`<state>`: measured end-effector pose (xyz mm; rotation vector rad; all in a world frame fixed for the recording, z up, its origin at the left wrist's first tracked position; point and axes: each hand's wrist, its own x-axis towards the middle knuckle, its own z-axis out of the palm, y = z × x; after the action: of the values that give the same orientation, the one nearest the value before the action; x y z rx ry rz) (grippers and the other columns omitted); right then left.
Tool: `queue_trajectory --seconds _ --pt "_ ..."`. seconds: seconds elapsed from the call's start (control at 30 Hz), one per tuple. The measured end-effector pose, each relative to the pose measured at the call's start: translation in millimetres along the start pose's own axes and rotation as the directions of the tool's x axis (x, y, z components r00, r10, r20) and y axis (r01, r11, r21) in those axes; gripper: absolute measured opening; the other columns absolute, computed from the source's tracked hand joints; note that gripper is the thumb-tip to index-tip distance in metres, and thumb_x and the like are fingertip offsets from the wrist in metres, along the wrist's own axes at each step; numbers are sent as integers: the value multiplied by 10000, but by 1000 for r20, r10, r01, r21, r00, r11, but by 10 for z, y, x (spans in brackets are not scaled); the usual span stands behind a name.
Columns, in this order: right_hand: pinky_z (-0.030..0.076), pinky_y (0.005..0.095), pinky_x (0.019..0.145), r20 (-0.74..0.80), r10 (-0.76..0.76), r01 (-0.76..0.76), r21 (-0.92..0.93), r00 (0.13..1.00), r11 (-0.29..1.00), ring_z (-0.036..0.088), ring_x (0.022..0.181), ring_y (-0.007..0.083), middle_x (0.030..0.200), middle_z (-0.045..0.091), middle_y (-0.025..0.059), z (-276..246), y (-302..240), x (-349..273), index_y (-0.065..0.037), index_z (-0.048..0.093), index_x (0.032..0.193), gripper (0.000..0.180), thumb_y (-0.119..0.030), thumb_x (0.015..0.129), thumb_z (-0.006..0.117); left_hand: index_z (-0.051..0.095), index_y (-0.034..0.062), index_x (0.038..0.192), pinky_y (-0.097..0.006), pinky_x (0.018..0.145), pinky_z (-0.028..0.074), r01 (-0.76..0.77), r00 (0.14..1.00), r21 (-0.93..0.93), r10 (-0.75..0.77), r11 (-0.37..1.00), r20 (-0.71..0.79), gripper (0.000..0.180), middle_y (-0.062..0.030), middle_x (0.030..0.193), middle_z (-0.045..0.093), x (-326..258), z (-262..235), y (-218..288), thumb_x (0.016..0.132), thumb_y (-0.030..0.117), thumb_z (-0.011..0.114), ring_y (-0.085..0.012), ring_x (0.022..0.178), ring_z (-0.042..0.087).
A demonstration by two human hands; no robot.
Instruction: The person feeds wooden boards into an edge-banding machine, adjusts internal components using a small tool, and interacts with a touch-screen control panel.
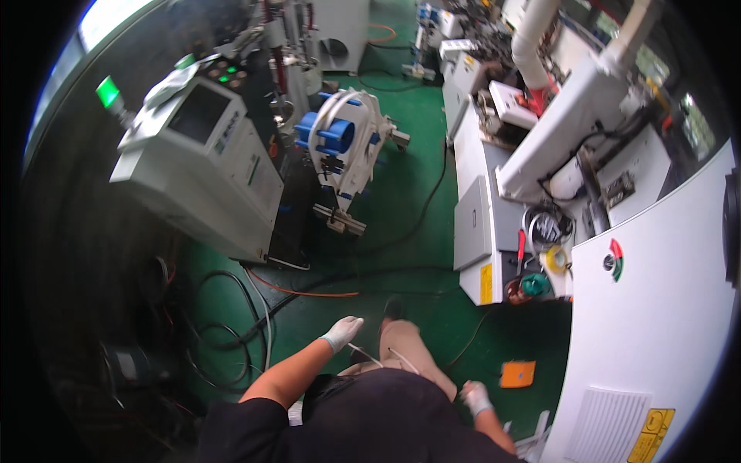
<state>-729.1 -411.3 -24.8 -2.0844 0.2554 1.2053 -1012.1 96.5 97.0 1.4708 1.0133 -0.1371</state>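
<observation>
My left hand, in a white glove with bare fingertips, is held out in front of my body over the green floor. Its fingers are curled together, with nothing visible in them. My right hand hangs low beside my right leg, gloved the same way. Those fingers are curled in too, and no object shows in them. An orange flat box-like thing lies on the floor just right of that hand, apart from it. Pale drawstrings hang from the waist of my beige trousers, near my left hand.
A white control console with a screen stands at left. Beyond it is a white wheeled frame carrying a blue cylinder. Black hoses and an orange cable cross the floor. Machine cabinets and a white panel line the right.
</observation>
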Motion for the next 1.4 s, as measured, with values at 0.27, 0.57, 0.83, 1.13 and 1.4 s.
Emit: queue_trajectory --seconds 0.27,0.57,0.83,1.13,1.4 --pt "404 342 424 0 -12 12 -2 1000 1000 541 516 145 712 606 19 888 -2042 1341 -92 668 995 279 -371 1001 659 610 -37 1327 -332 982 506 75 984 -88 -60 993 168 491 -102 1185 705 1083 -634 742 1071 377 541 -194 1095 650" --pt "546 442 927 173 -494 521 -369 852 770 701 1053 380 1110 737 190 1711 -5647 2149 -85 728 1088 319 -373 970 656 652 -9 1249 -456 1000 508 -393 917 618 338 681 210 393 -236 1184 690 3014 -1985 3773 968 263 623 -417 1150 639" --pt "507 285 669 70 -341 335 88 938 938 629 766 129 930 695 43 1320 -7445 3566 -53 681 1200 342 -339 1014 664 660 29 1227 -482 1004 502 -318 787 762 605 564 -119 415 -188 1223 684 5168 -3353 5438 919 307 672 -379 1144 641" --pt "428 305 506 -33 82 -70 273 996 960 535 577 151 716 587 3 837 -7753 3848 -127 632 917 152 -270 967 636 713 125 1285 -456 1032 504 96 985 959 -161 267 -54 485 -145 1271 714 7252 -4217 5614 944 453 609 -337 1214 662" --pt "534 449 806 36 -245 225 -546 969 807 666 874 312 989 702 181 1184 -9088 3552 -32 729 1042 324 -269 1031 508 629 97 1350 -481 929 532 -124 887 981 -426 151 177 465 -184 1192 723 8333 -4486 4985 972 365 583 -374 1092 696"
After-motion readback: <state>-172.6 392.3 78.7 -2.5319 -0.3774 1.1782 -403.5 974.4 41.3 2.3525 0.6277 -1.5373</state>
